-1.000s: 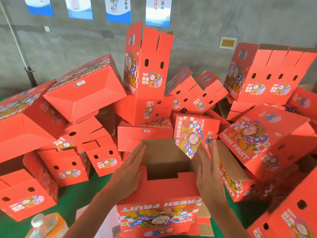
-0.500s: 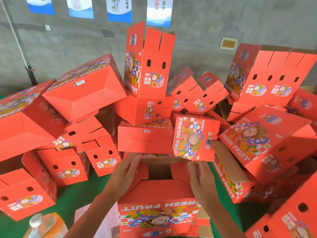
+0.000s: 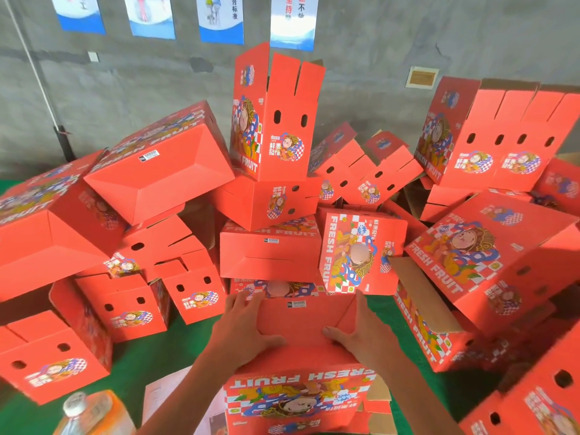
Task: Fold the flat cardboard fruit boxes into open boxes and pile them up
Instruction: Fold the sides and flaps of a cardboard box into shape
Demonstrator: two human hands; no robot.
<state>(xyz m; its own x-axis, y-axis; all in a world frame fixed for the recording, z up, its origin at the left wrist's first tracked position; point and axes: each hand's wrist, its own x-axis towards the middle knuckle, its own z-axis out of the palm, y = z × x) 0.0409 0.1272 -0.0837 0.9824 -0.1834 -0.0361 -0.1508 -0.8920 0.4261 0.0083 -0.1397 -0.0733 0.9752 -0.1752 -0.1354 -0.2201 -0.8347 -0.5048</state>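
Observation:
A red cardboard fruit box (image 3: 298,394) printed "FRESH FRUIT" stands right in front of me with its bottom flaps (image 3: 301,321) folded down flat on top. My left hand (image 3: 248,328) lies spread on the left part of those flaps, fingers straight, pressing down. My right hand (image 3: 361,334) presses flat on the right part, thumb pointing inward. Behind them a heap of folded red boxes (image 3: 270,255) covers the table, some upright, some tipped on their sides.
The green table surface (image 3: 150,353) shows between boxes at the left. An orange-labelled plastic bottle (image 3: 91,412) stands at the near left beside a sheet of paper (image 3: 169,394). Tipped boxes (image 3: 470,271) crowd the right. A grey wall with posters (image 3: 219,17) is behind.
The box top was open with both hands on the side flaps. Both hands folded the flaps inward and down, and they now lie shut under my flat palms.

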